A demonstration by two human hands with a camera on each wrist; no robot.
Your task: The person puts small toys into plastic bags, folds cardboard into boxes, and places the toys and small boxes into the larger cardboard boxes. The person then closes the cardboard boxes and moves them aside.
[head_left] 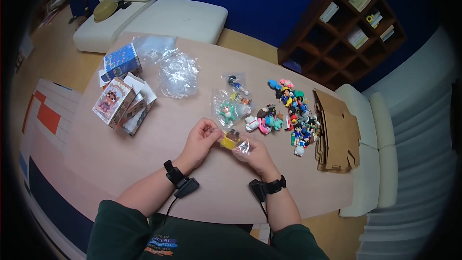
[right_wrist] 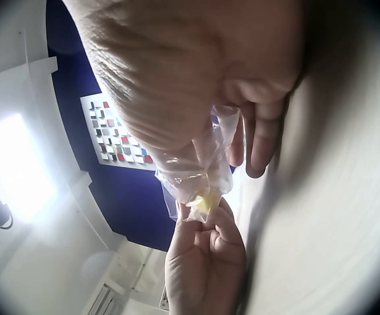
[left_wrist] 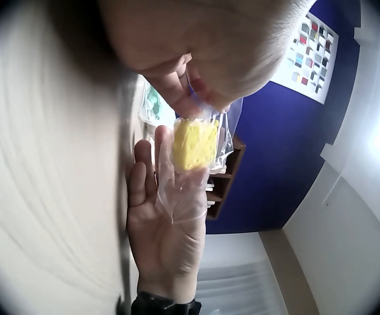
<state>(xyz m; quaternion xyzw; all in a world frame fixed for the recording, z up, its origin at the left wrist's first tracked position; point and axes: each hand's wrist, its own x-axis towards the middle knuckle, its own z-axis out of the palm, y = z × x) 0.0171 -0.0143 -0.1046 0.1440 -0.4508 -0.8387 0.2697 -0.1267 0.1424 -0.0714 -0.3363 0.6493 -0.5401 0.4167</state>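
Between both hands, above the table, is a small yellow and brown toy figure (head_left: pixel 230 140) inside a clear plastic bag (head_left: pixel 244 146). My left hand (head_left: pixel 198 140) pinches one end of the bag between thumb and fingers. From the other side, my right hand (head_left: pixel 257 157) holds the bag, with its thumb against the plastic. The left wrist view shows the toy's yellow block-like part (left_wrist: pixel 195 144) through the film. In the right wrist view, crinkled plastic (right_wrist: pixel 193 167) covers most of the toy. Just beyond the hands lies a green figure (head_left: pixel 227 111) in its own clear bag.
Several loose figures (head_left: pixel 301 115) crowd the table's right side, beside flattened cardboard (head_left: pixel 337 132). Another cluster (head_left: pixel 267 120) lies nearer the hands. Opened toy boxes (head_left: pixel 114 101) stand at left, with empty plastic bags (head_left: pixel 178 74) behind them. A blue box (head_left: pixel 121 61) stands there too.
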